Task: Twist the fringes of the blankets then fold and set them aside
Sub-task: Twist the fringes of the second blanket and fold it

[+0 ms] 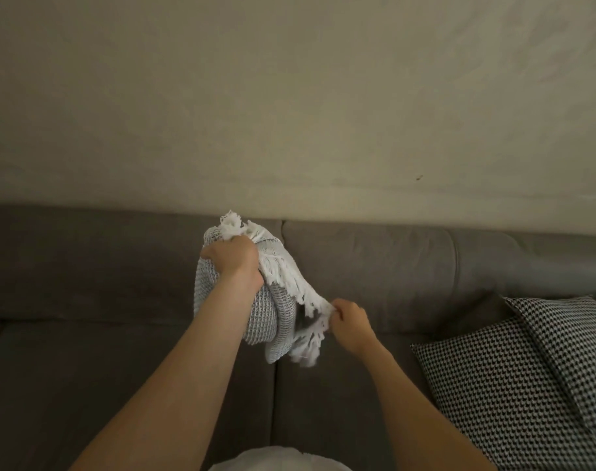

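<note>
A grey-and-white knitted blanket (266, 317) hangs bunched in the air above the sofa. My left hand (233, 261) grips its top, where a tuft of white fringe sticks up. A band of white fringe (289, 280) runs down and to the right from there. My right hand (349, 322) pinches the lower end of that fringe between thumb and fingers, and more loose fringe dangles below it.
A grey sofa (120, 351) fills the lower half of the view, its backrest against a plain beige wall (289, 96). A black-and-white houndstooth cushion (527, 379) lies on the seat at the right.
</note>
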`<state>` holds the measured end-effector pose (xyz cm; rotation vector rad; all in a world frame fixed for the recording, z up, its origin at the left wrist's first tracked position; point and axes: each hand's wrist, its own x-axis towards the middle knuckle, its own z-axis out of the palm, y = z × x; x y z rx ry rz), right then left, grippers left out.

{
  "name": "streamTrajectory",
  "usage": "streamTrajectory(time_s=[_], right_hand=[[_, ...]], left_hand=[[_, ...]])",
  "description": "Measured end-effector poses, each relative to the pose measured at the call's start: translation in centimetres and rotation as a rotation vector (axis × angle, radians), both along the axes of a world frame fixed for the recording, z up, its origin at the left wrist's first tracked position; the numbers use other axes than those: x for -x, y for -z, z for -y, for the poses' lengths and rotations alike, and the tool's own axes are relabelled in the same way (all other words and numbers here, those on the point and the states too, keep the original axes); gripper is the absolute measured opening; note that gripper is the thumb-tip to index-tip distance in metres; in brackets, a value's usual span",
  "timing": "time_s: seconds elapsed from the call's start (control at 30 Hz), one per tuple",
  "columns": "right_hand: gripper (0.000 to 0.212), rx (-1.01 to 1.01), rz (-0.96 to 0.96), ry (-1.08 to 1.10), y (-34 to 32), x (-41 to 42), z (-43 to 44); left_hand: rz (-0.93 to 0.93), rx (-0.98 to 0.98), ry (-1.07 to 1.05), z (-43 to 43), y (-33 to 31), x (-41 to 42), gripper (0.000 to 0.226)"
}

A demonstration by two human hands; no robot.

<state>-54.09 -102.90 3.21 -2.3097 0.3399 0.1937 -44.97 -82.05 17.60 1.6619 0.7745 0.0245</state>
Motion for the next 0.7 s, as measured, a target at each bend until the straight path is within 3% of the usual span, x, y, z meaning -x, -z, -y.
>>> streamTrajectory(time_s=[0.03,0.13,0.2,0.3,0.4,0.5,0.7], right_hand=[[0.022,-0.064,-0.004,0.058,-0.2,-0.1,0.1],[0.024,-0.171,-0.182,-0.088,-1.5,-0.3,-0.1],[0.024,-0.058,-0.214,-0.173,-2.4,-0.9,-0.4],[0.036,-0.010,0.124,-0.070,-4.3,-2.6,-1.5],[0.062,-0.223,0.445,-0.174,-7.1,-4.1,-3.1],[0.066,-0.351,0.405,-0.316,-9.3,-4.9,-4.7],[0.057,-0.260,0.398,-0.378,-9.3,-4.8,-4.9]], left_hand=[[0.005,0.301,-0.206,0.2,-0.2,-0.5,0.050],[0.113,0.206,-0.214,0.1,1.0,-0.5,0.040],[0.188,0.197,-0.129,0.1,1.1,0.1,0.033],[0.247,0.192,0.018,0.3,0.7,0.8,0.023],[0.238,0.098,0.138,0.3,0.4,1.2,0.028],[0.242,0.037,0.238,0.6,-0.7,1.2,0.029],[0.254,-0.021,0.379,0.4,-1.3,1.2,0.031]])
